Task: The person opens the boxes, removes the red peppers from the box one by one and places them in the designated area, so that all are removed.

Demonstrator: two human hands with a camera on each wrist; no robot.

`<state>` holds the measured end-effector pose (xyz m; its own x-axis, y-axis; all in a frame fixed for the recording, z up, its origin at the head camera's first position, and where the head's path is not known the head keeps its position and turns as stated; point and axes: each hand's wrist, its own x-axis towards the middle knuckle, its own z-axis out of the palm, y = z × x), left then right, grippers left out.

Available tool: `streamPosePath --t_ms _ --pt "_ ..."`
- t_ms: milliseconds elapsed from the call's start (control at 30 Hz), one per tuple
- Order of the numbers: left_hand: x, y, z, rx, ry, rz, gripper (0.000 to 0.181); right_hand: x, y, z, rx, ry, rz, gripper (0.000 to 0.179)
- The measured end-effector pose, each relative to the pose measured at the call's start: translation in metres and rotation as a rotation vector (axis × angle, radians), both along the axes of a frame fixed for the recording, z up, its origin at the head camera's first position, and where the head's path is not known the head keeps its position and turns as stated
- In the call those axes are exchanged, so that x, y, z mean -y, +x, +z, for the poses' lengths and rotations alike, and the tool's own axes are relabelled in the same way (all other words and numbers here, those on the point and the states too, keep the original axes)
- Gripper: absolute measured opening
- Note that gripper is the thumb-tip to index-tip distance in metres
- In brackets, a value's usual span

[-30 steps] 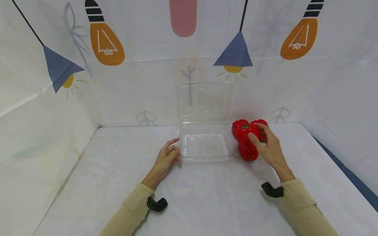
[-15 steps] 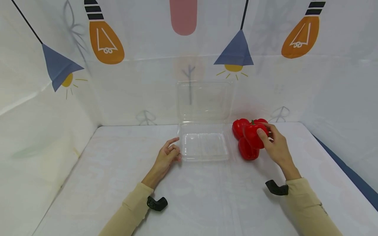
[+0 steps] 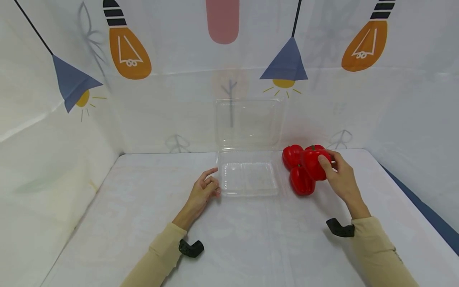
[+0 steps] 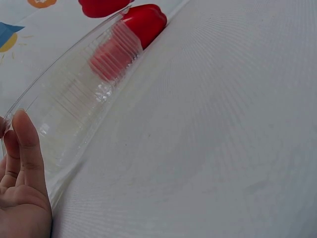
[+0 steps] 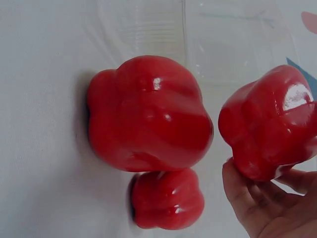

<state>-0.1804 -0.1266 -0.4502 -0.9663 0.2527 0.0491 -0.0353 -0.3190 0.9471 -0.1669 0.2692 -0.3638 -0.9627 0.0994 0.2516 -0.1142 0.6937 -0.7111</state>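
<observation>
In the head view my right hand (image 3: 342, 177) holds a red bell pepper (image 3: 315, 164) with a green stem, thumb on its near side. The right wrist view shows this bell pepper (image 5: 272, 124) raised beside two others, a large one (image 5: 148, 114) and a smaller-looking one (image 5: 171, 201). A front pepper (image 3: 302, 181) and a left pepper (image 3: 292, 156) stand close by; another behind is mostly hidden. My left hand (image 3: 202, 193) rests at the left side of a clear plastic clamshell box (image 3: 247, 193), fingertips at its wall. In the left wrist view its fingers (image 4: 28, 144) are fairly straight.
The box's clear lid (image 3: 249, 123) stands raised against the printed back curtain (image 3: 161, 107). A white cloth covers the table (image 3: 244, 243). Black curved pieces (image 3: 191, 248) sit at both cuffs.
My right hand has carried its bell pepper to the right, away from the box, uncovering more of the front and left peppers. The left hand stays at the box.
</observation>
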Motion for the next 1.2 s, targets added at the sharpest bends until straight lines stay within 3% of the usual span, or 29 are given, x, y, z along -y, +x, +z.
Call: streamPosePath --t_ms 433,1200 --pt "-0.001 0.0 -0.001 -0.007 0.0 0.002 0.054 -0.018 0.0 0.004 0.05 0.014 0.004 0.06" --pt "-0.001 0.001 0.0 -0.003 -0.014 0.005 0.054 -0.038 -0.006 0.002 0.239 -0.014 0.051 0.066"
